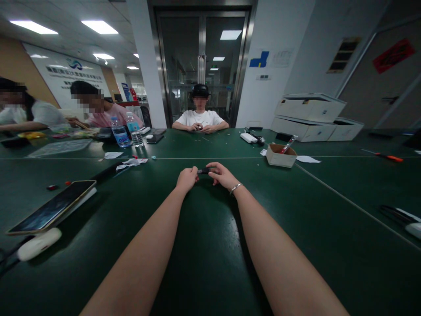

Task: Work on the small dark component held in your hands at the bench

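The slim dark object (204, 171) is between the two hands, just above or on the table; which one, it cannot be told. The left hand (187, 179) has its fingers together, pinched on the clear left end of this object. The right hand (226, 177), with a bracelet (236, 188) at the wrist, bends its fingers around the dark right end; whether they press firmly cannot be seen.

To the right of the slim object and farther away stands a small open box (280, 159); a red and clear item (289, 144) leans inside it and sticks out over the rim. Behind that, in the same direction, large white boxes (311, 109) are stacked, and their contents are hidden. Left of the slim object and beyond it, two bottles (121, 133) with blue labels stand close together; how full they are is unclear.

The surface is a dark green table (204, 245) with thin pale lines. Nearer and left of the slim object lie a phone (54, 208) and a white rounded device (40, 244). Far to its right is a screwdriver (390, 157) with an orange handle. Straight beyond it, a person (201, 118) in a white shirt sits before a glass double door (180, 44).
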Tool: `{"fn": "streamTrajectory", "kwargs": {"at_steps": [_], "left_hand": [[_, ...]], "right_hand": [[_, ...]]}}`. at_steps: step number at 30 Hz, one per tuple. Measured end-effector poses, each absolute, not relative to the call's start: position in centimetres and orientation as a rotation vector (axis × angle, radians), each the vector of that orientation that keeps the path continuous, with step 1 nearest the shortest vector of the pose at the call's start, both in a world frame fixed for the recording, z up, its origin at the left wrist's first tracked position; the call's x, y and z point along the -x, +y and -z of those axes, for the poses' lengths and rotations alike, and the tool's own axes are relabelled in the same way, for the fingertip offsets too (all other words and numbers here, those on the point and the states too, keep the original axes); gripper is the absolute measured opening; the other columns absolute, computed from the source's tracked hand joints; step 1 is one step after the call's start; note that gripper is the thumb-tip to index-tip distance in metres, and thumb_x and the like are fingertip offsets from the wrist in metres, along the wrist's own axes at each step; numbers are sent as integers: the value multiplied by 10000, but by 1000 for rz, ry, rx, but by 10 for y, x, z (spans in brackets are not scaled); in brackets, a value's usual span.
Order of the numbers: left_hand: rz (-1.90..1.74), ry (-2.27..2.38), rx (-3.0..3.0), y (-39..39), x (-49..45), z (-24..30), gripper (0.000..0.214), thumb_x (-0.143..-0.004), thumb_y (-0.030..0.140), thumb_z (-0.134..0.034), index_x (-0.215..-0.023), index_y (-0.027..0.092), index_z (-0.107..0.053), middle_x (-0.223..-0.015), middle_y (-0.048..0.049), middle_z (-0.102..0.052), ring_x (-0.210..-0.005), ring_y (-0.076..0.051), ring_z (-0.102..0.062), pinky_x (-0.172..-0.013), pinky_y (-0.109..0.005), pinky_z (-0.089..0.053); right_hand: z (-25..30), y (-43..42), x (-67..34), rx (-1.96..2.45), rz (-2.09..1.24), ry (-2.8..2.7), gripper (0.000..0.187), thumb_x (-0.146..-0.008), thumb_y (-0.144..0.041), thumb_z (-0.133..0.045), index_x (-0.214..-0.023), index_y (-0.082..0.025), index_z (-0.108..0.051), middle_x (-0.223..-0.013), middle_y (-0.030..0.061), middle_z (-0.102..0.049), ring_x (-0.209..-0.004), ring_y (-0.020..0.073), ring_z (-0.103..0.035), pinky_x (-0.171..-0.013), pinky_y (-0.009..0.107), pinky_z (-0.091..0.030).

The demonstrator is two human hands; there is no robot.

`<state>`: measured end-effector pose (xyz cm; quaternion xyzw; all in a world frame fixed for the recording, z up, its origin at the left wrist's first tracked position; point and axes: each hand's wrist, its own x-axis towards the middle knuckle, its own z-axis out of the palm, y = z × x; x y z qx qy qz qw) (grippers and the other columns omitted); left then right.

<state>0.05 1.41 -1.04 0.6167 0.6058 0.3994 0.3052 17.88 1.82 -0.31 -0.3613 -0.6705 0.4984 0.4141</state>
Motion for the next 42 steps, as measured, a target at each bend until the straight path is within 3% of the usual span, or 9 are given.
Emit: {"fn": "streamTrajectory", "kwargs": {"at_steps": [22, 32, 37, 42], "left_hand": [[-937, 1771, -1739, -9, -8, -11, 521, -878, 454, -286, -532, 189, -571, -578, -56, -607, -529, -177, -531, -561, -285, -342], [-1053, 1517, -1806, 5, 2, 7, 374, -854, 478, -381, -707, 195, -578, -648, -16, -593, -595, -146, -530, -572, -256, -370], [-1162, 1271, -1680, 7, 4, 10, 259, -754, 369, -581, -928, 178, -570, -738, -3, -601, -652, -116, -550, -567, -216, -402], [-1171, 1244, -1636, 4, 2, 5, 261, -811, 387, -495, -923, 171, -590, -774, -38, -620, -656, -124, -561, -567, -228, -421]], "right_hand": [[6, 20, -179, 942, -1240, -1697, 314, -746, -143, -628, -1049, -184, -556, -728, -35, -582, -472, 29, -473, -442, 152, -486], [7, 21, -181, 972, -1317, -1560, 215, -803, -199, -627, -1008, -167, -573, -728, 9, -686, -382, 28, -471, -404, 164, -492], [5, 20, -180, 1024, -1348, -1481, 169, -836, -215, -603, -988, -148, -576, -685, 24, -690, -367, 37, -474, -409, 175, -498], [2, 19, -179, 1038, -1348, -1509, 164, -832, -186, -604, -988, -139, -584, -674, 26, -687, -370, 36, -474, -404, 164, -486]]}}
